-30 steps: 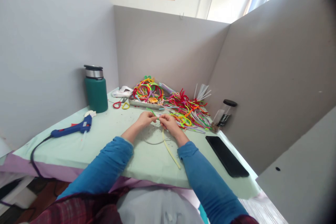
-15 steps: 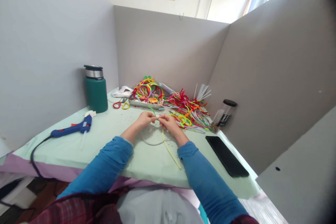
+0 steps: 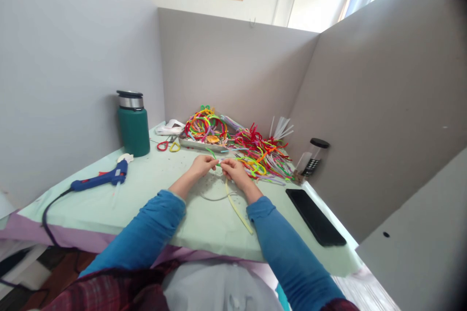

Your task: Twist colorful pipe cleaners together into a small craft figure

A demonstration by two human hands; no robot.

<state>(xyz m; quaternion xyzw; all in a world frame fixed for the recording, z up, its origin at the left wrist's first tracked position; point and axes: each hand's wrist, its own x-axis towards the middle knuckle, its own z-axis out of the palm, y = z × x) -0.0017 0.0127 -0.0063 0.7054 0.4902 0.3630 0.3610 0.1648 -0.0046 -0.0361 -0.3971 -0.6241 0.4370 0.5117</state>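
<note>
My left hand (image 3: 202, 165) and my right hand (image 3: 233, 171) meet over the pale green table (image 3: 153, 194), fingers pinched together on a thin green pipe cleaner (image 3: 212, 154) that sticks up between them. A pale yellow pipe cleaner (image 3: 237, 208) runs from under my right hand toward me across the table. A thin clear loop (image 3: 215, 197) lies just below my hands. Both arms wear blue sleeves.
A heap of coloured pipe cleaners (image 3: 260, 155) and a metal tray (image 3: 199, 144) of coloured rings lie beyond my hands. A green flask (image 3: 133, 124) and blue glue gun (image 3: 100, 180) sit left. A black phone (image 3: 315, 217) and a dark-lidded jar (image 3: 312, 158) sit right. Grey partitions surround the table.
My hands stay pinched together at the same spot; the fingers shift only slightly on the green pipe cleaner.
</note>
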